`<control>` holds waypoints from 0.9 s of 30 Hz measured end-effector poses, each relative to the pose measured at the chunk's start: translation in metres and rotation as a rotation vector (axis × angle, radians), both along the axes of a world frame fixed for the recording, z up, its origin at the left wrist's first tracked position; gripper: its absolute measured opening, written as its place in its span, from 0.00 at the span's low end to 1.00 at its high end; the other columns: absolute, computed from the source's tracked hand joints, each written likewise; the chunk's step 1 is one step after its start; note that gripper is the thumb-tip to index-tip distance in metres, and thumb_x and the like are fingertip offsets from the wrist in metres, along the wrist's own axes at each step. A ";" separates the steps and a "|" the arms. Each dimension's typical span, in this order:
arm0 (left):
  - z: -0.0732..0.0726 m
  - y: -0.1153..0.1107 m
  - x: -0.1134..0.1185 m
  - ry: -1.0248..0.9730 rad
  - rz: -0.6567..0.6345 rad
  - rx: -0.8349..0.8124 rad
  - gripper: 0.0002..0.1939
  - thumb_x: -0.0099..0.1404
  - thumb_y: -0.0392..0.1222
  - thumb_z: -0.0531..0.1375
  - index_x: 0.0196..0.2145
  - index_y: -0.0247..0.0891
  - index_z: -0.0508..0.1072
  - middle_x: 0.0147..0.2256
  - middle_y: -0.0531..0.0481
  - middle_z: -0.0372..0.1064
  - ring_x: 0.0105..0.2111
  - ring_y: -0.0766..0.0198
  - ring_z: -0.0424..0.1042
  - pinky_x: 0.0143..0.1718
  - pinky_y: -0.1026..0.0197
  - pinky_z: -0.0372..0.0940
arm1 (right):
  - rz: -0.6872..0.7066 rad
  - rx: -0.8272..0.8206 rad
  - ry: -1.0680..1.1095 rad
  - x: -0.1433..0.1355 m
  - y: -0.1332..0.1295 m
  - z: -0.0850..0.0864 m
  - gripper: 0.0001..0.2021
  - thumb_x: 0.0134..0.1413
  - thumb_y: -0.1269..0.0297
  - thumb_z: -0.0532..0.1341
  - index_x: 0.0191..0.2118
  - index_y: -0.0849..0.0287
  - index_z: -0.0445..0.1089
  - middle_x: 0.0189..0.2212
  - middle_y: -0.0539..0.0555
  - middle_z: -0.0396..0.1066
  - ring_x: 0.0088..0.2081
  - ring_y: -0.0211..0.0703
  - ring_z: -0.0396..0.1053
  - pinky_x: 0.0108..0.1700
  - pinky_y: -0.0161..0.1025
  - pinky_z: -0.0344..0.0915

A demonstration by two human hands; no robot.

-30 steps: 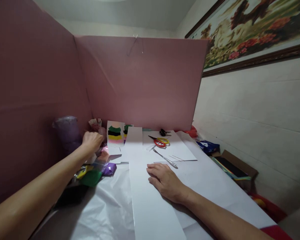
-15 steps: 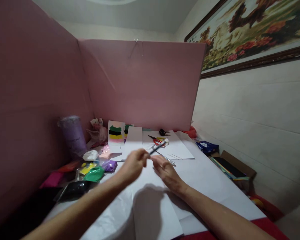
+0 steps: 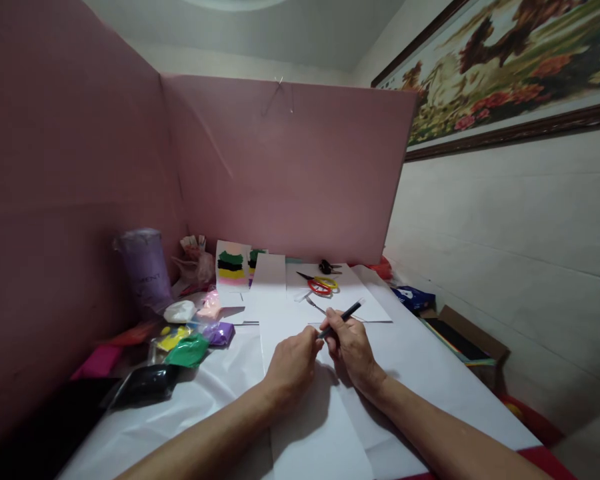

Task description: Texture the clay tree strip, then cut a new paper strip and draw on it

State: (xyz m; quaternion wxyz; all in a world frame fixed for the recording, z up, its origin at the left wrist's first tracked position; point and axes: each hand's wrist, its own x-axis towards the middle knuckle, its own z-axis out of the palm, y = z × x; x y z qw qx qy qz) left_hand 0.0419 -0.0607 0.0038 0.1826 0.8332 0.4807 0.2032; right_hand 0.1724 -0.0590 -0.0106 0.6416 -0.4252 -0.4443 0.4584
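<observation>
My right hand (image 3: 351, 347) grips a dark pen (image 3: 349, 312) as one holds it to write, its upper end tilted up to the right. Close beside it, my left hand (image 3: 294, 362) has its fingers pinched together at the pen's lower end; whatever lies between them is hidden. Below both hands lies a white paper sheet (image 3: 320, 437). Beyond the hands is a pair of scissors with red and yellow handles (image 3: 321, 287), and a thin metal tool (image 3: 315, 305) lies nearer, partly hidden by my right hand.
Bagged clay packs, green (image 3: 187, 351), black (image 3: 146, 385) and purple (image 3: 219, 333), lie at the left by a purple cylinder (image 3: 145, 273). A card with coloured bands (image 3: 231, 270) leans at the back. Pink panels (image 3: 285, 173) stand behind; an open box (image 3: 465, 333) is at the right.
The pen has passed from my left hand into my right. Both hands have come lower and nearer to me, over the sheet, and my right fingers have closed.
</observation>
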 end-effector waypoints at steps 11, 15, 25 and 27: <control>-0.006 -0.004 0.009 -0.062 -0.009 -0.026 0.07 0.68 0.36 0.45 0.31 0.42 0.58 0.33 0.44 0.73 0.34 0.57 0.70 0.34 0.60 0.56 | -0.265 -0.128 0.145 0.004 0.009 0.002 0.17 0.46 0.50 0.62 0.20 0.57 0.61 0.06 0.40 0.49 0.09 0.29 0.47 0.11 0.28 0.42; -0.007 -0.006 0.002 -0.076 0.046 -0.015 0.09 0.69 0.36 0.43 0.31 0.42 0.58 0.30 0.47 0.70 0.31 0.59 0.68 0.33 0.61 0.55 | -0.520 -0.115 0.311 0.034 0.024 0.010 0.14 0.49 0.57 0.58 0.21 0.54 0.54 0.05 0.37 0.45 0.08 0.29 0.45 0.10 0.26 0.40; 0.007 -0.006 -0.001 0.017 0.123 0.114 0.12 0.71 0.39 0.45 0.37 0.40 0.67 0.33 0.48 0.72 0.33 0.60 0.70 0.34 0.61 0.56 | -0.339 0.074 0.177 0.011 0.018 0.001 0.23 0.49 0.41 0.60 0.24 0.57 0.62 0.08 0.40 0.52 0.10 0.28 0.47 0.10 0.26 0.46; 0.018 -0.006 -0.003 0.117 0.098 0.164 0.12 0.70 0.37 0.47 0.37 0.39 0.69 0.35 0.46 0.73 0.37 0.58 0.70 0.37 0.59 0.58 | -0.333 0.077 0.140 0.013 0.018 -0.001 0.23 0.49 0.40 0.60 0.25 0.58 0.63 0.09 0.40 0.53 0.10 0.28 0.47 0.10 0.26 0.46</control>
